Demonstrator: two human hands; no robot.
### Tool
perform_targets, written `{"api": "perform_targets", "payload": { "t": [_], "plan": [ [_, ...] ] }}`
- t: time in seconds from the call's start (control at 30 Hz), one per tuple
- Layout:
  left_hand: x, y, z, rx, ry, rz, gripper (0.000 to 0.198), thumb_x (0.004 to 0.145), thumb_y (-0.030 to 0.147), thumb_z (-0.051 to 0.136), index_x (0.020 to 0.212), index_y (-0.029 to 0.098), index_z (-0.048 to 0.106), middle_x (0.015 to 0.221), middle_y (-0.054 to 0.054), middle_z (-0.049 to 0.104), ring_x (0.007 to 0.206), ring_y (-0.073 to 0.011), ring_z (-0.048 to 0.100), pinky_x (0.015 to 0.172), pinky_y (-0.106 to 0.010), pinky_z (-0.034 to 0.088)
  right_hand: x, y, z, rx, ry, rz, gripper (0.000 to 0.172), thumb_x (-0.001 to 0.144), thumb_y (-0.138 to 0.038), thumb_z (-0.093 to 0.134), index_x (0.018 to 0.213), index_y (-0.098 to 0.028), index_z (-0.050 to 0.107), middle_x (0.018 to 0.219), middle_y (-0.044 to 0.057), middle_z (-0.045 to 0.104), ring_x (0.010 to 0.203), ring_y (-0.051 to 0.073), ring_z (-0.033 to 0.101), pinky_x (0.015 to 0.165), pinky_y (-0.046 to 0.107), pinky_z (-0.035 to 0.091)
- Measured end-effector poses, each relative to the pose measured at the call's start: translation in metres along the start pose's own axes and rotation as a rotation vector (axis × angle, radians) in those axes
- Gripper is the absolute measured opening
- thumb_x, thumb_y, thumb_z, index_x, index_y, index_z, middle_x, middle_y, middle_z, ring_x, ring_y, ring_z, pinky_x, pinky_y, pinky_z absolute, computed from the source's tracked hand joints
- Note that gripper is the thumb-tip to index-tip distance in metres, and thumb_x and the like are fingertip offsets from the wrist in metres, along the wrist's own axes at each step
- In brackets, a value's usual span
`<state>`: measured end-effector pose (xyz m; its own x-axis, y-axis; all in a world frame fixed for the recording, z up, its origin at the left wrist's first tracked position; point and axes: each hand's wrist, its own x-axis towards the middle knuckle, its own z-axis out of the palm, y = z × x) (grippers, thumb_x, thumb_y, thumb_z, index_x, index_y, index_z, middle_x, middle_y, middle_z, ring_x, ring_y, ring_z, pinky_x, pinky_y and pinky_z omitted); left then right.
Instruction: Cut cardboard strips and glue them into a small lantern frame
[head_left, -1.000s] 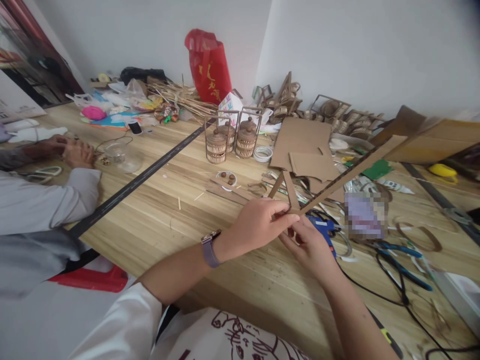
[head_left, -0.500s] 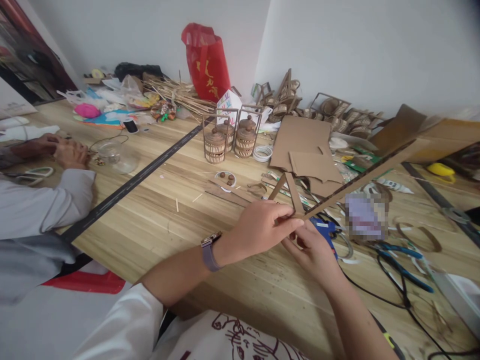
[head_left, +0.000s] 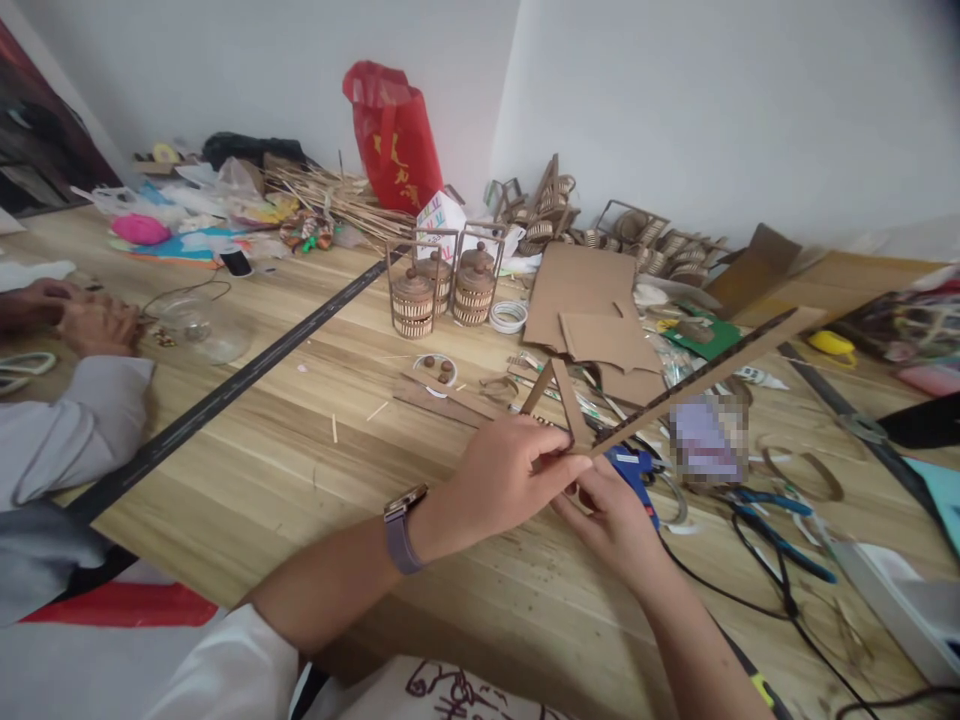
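A long brown strip point(head_left: 697, 385) slants up to the right from between my hands, and its folded part point(head_left: 568, 400) stands up as a narrow peak. My left hand point(head_left: 510, 470), with a watch at the wrist, pinches the strip near the fold. Just below and to the right, my right hand point(head_left: 611, 515) grips the same spot, its fingertips partly hidden. A blue glue gun point(head_left: 636, 475) lies behind my right hand. Beyond my left hand is a white ring point(head_left: 435, 372) with several brown beads in it.
Small lidded baskets point(head_left: 413, 302) in frames stand mid-table near cardboard sheets point(head_left: 581, 295). Blue-handled pliers point(head_left: 784, 535) and a black cable lie to the right. At the left, another person's hands point(head_left: 97, 318) work beside a glass jar point(head_left: 214, 328).
The view has shifted a little, so the table things appear further left and slightly lower. Both my hands keep their hold on the brown strip, with hardly any change in pose.
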<state>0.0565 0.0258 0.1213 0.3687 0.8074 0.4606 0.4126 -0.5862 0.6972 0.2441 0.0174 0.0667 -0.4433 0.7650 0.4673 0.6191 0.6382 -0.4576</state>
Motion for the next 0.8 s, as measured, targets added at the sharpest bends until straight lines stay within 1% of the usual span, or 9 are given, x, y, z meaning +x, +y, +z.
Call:
{"api": "perform_targets", "payload": {
  "t": [0.1, 0.2, 0.4, 0.5, 0.63, 0.8],
  "plan": [
    [0.0000, -0.0006, 0.0003, -0.015, 0.007, 0.006, 0.045, 0.090, 0.026, 0.059, 0.055, 0.018, 0.031, 0.055, 0.006, 0.033, 0.055, -0.0085, 0.039, 0.052, -0.026, 0.027, 0.0012, -0.0019, -0.0007, 0.017, 0.002, -0.003, 0.007, 0.090, -0.020, 0.056, 0.095, -0.021, 0.061, 0.084, 0.005, 0.059, 0.073, 0.018, 0.054, 0.060, 0.028, 0.045],
    [-0.0006, -0.0017, 0.0014, -0.028, 0.017, 0.007, 0.044, 0.090, 0.026, 0.059, 0.056, 0.018, 0.032, 0.056, 0.006, 0.035, 0.055, -0.0086, 0.039, 0.052, -0.026, 0.027, 0.0024, -0.0037, -0.0011, 0.028, 0.005, 0.010, 0.006, 0.090, -0.020, 0.056, 0.092, -0.021, 0.061, 0.084, 0.005, 0.060, 0.075, 0.018, 0.056, 0.062, 0.029, 0.047],
    [-0.0015, -0.0025, 0.0029, -0.045, 0.019, 0.005, 0.043, 0.090, 0.027, 0.058, 0.057, 0.018, 0.032, 0.058, 0.005, 0.035, 0.057, -0.0095, 0.041, 0.055, -0.026, 0.028, 0.0021, -0.0035, -0.0007, 0.012, 0.000, 0.014, 0.006, 0.089, -0.018, 0.055, 0.085, -0.021, 0.058, 0.079, 0.003, 0.056, 0.070, 0.016, 0.053, 0.057, 0.026, 0.044],
    [-0.0011, -0.0021, 0.0025, -0.055, 0.027, 0.017, 0.044, 0.090, 0.026, 0.059, 0.057, 0.018, 0.031, 0.057, 0.005, 0.035, 0.057, -0.0092, 0.040, 0.055, -0.026, 0.027, 0.0020, -0.0036, -0.0009, -0.009, 0.017, -0.004, 0.012, 0.089, -0.019, 0.056, 0.078, -0.021, 0.054, 0.073, 0.002, 0.053, 0.065, 0.015, 0.050, 0.054, 0.025, 0.042],
    [-0.0007, -0.0020, 0.0019, -0.027, 0.029, 0.017, 0.044, 0.091, 0.027, 0.057, 0.056, 0.018, 0.031, 0.056, 0.006, 0.034, 0.056, -0.0093, 0.040, 0.054, -0.025, 0.028, 0.0018, -0.0046, -0.0017, -0.017, -0.006, 0.013, 0.008, 0.090, -0.019, 0.054, 0.082, -0.021, 0.056, 0.075, 0.002, 0.053, 0.065, 0.015, 0.050, 0.053, 0.025, 0.042],
    [-0.0012, -0.0032, 0.0026, 0.030, 0.022, 0.025, 0.043, 0.091, 0.027, 0.057, 0.055, 0.018, 0.033, 0.056, 0.005, 0.036, 0.056, -0.0092, 0.041, 0.053, -0.025, 0.029, 0.0022, -0.0050, -0.0024, -0.045, -0.014, 0.022, 0.011, 0.090, -0.022, 0.054, 0.079, -0.021, 0.055, 0.073, 0.002, 0.052, 0.064, 0.015, 0.050, 0.054, 0.025, 0.044]
  ]
}}
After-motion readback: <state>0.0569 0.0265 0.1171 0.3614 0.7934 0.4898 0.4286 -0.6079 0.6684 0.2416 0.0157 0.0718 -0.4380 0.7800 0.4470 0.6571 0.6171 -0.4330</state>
